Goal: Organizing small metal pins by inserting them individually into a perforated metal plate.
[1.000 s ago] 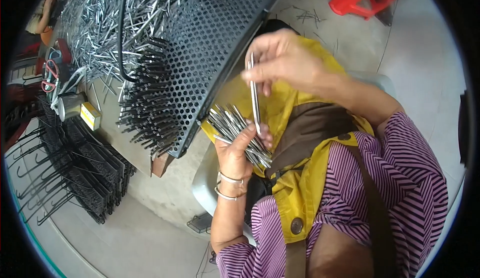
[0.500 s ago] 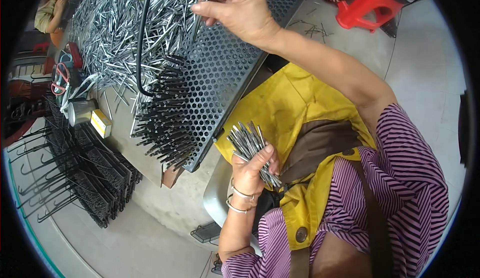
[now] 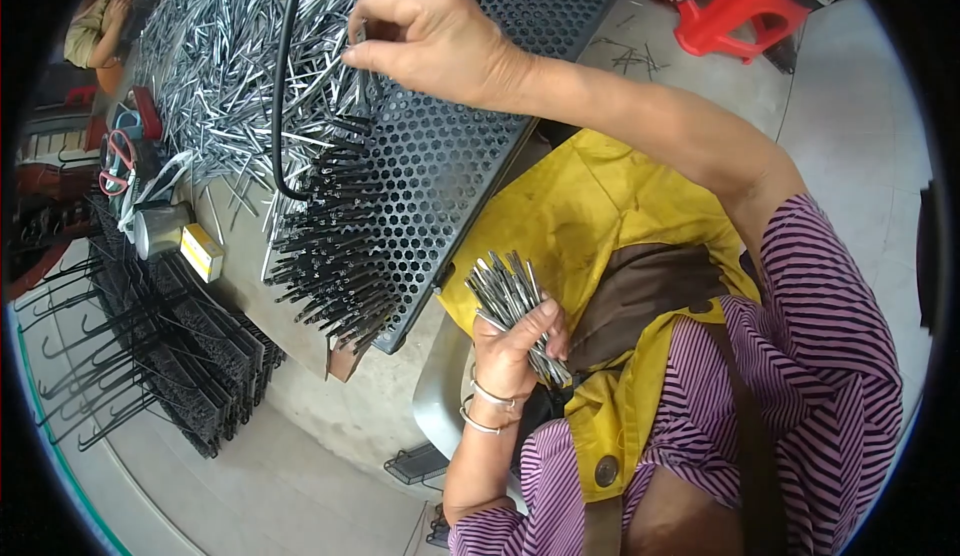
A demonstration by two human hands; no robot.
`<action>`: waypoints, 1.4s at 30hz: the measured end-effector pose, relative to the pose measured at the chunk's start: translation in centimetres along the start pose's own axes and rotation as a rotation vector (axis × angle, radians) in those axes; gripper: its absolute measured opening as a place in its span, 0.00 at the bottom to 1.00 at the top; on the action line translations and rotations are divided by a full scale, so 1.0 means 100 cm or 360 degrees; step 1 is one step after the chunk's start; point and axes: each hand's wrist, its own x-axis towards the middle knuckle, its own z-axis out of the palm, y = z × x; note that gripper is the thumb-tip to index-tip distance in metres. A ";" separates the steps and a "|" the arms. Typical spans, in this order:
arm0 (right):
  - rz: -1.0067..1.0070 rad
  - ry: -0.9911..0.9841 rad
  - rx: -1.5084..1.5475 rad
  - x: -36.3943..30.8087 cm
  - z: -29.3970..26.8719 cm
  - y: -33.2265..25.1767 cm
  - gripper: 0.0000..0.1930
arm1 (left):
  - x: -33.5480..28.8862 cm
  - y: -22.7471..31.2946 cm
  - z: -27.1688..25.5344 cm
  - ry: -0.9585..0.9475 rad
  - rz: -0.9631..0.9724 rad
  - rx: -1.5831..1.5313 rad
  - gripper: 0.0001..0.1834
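Note:
My left hand is closed around a bundle of thin metal rods, held over my lap with the upper ends fanned out. My right hand reaches over the black perforated rack, thumb and fingers pinched together. A slim metal rod seems to point down from that pinch; the fingers partly hide it. Below the hand, many dark rods stand packed close in the rack's holes at its near left end. A black bent bar rises beside them.
A big heap of loose metal rods lies at the far left. Nearby are red-handled scissors, a metal can and a yellow-white box. Black hooked racks are stacked at left. A red stool stands far right.
My right hand has moved left and lower, toward the standing dark rods. My left hand keeps its bundle, shifted only slightly in the picture.

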 end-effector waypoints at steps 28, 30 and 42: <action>-0.0023 -0.0622 -0.0523 0.014 0.021 -0.001 0.07 | 0.000 0.002 0.002 0.0034 -0.0015 -0.0064 0.05; -0.0020 -0.0662 -0.0608 0.011 0.021 0.005 0.08 | 0.000 0.002 0.002 0.0032 -0.0015 -0.0058 0.05; -0.0029 -0.0514 -0.0485 -0.005 0.021 0.009 0.03 | 0.001 0.001 0.001 0.0022 0.0001 -0.0059 0.05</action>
